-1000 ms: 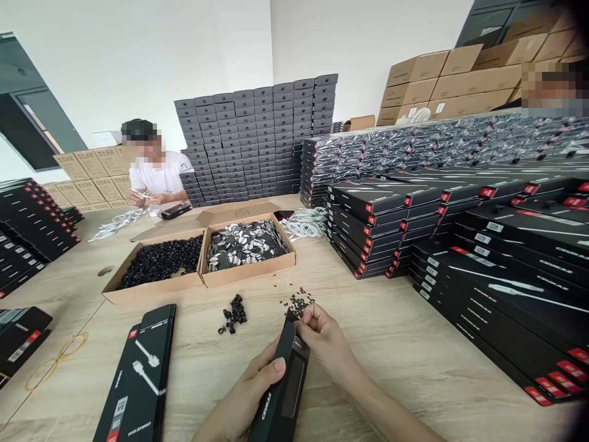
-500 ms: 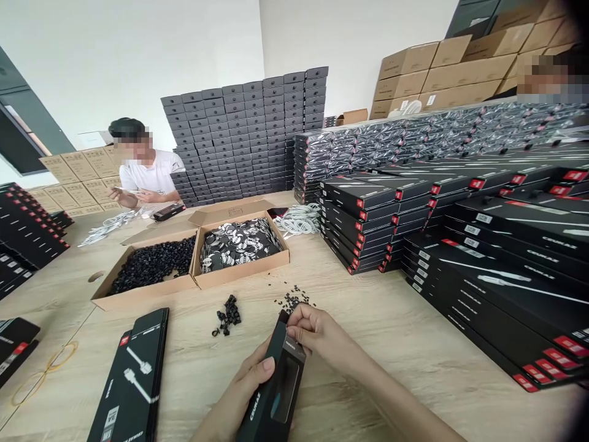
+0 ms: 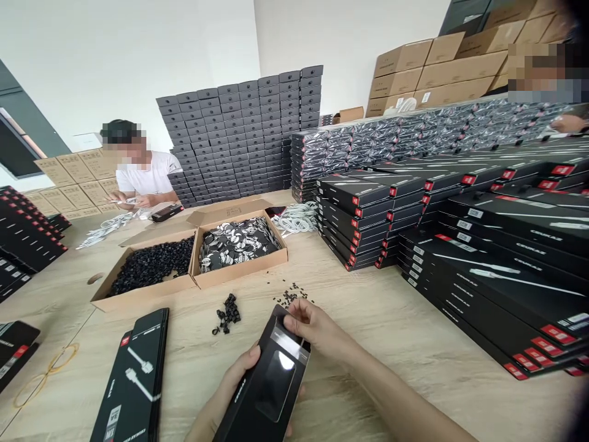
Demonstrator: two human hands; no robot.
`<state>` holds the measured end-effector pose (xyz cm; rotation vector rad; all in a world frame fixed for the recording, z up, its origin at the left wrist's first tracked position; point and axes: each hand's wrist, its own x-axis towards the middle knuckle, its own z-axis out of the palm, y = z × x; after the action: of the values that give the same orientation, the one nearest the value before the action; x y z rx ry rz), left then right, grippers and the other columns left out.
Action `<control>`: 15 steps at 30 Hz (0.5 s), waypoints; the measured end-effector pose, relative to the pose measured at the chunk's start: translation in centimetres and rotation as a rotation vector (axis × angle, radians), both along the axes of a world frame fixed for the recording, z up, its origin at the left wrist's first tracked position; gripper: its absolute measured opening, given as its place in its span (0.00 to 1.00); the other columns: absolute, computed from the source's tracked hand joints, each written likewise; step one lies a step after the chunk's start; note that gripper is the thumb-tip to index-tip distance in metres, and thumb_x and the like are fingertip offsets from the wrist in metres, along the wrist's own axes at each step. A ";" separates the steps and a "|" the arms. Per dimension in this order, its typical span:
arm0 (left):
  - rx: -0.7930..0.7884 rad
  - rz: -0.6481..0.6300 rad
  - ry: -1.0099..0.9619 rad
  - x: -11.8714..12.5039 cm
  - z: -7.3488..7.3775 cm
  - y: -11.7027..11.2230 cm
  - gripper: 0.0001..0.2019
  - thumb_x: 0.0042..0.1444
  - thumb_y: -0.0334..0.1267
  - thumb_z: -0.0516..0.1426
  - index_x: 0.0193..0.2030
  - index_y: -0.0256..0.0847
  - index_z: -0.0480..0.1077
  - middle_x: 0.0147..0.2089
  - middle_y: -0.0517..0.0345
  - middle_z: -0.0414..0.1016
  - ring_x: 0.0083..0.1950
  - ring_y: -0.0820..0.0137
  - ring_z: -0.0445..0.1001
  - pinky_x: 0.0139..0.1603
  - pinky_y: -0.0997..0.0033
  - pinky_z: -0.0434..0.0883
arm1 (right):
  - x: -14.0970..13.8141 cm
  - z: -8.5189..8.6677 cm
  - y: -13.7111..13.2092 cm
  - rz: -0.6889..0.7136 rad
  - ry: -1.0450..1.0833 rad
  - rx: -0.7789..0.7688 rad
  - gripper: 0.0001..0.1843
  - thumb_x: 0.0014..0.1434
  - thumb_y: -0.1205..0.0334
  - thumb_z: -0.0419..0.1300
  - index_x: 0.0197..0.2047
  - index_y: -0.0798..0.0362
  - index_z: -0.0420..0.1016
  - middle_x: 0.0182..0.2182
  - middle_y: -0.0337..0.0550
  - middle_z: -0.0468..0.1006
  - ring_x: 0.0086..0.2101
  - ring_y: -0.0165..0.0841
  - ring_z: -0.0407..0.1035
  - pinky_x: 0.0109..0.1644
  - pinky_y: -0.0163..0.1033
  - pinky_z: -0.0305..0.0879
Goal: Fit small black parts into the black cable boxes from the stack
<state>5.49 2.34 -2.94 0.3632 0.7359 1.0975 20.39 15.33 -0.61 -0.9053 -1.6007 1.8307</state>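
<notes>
My left hand (image 3: 232, 383) holds a black retail box (image 3: 264, 390) from below, and the box tilts with its transparent window facing up. My right hand (image 3: 313, 322) pinches the box's top end, and the fingers hide whatever lies between them. Just beyond the box, small black pieces (image 3: 289, 298) lie scattered on the wooden table (image 3: 368, 344). A small heap of similar pieces (image 3: 227, 314) sits to the left of them. Two cardboard trays stand further on, one full of black pieces (image 3: 151, 267) and one of black-and-white printed pouches (image 3: 237, 244).
Tall stacks of black boxes with red tabs (image 3: 483, 264) fill the right side. A flat stack of boxes (image 3: 135, 383) and rubber bands (image 3: 46, 376) lie left. White cables (image 3: 297, 218) sit behind the trays. A seated co-worker (image 3: 142, 175) handles something across the table.
The box has tipped flatter, turning its window up toward me. My right hand now sits further along its top end. The view has shifted slightly, and the co-worker's hands have come together.
</notes>
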 end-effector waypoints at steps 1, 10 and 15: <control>0.030 -0.009 -0.023 0.1 0.1 -0.1 0.33 0.54 0.60 0.52 0.58 0.36 0.68 0.45 0.43 0.80 0.47 0.51 0.77 0.44 0.52 0.74 | 0.0 0.1 0.0 0.040 0.025 -0.081 0.25 0.49 0.37 0.63 0.31 0.52 0.67 0.24 0.34 0.68 0.28 0.30 0.61 0.32 0.35 0.54; 0.066 0.521 0.032 -0.2 2.3 -0.6 0.24 0.51 0.43 0.61 0.55 0.40 0.70 0.44 0.50 0.81 0.38 0.62 0.79 0.42 0.65 0.74 | -0.9 0.7 -3.1 0.344 0.228 -0.564 0.35 0.56 0.29 0.47 0.49 0.50 0.71 0.36 0.42 0.77 0.30 0.32 0.69 0.39 0.42 0.65; 0.017 0.793 0.419 -0.1 3.4 -0.2 0.33 0.53 0.51 0.58 0.65 0.48 0.58 0.50 0.55 0.78 0.47 0.61 0.78 0.45 0.66 0.74 | -1.0 1.5 -8.2 0.462 0.305 -0.571 0.30 0.51 0.44 0.66 0.53 0.53 0.73 0.43 0.47 0.80 0.43 0.38 0.73 0.53 0.44 0.62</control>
<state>5.41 2.16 0.47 0.3240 1.3038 1.7992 19.41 7.14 0.90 -0.4461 -1.1710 2.6813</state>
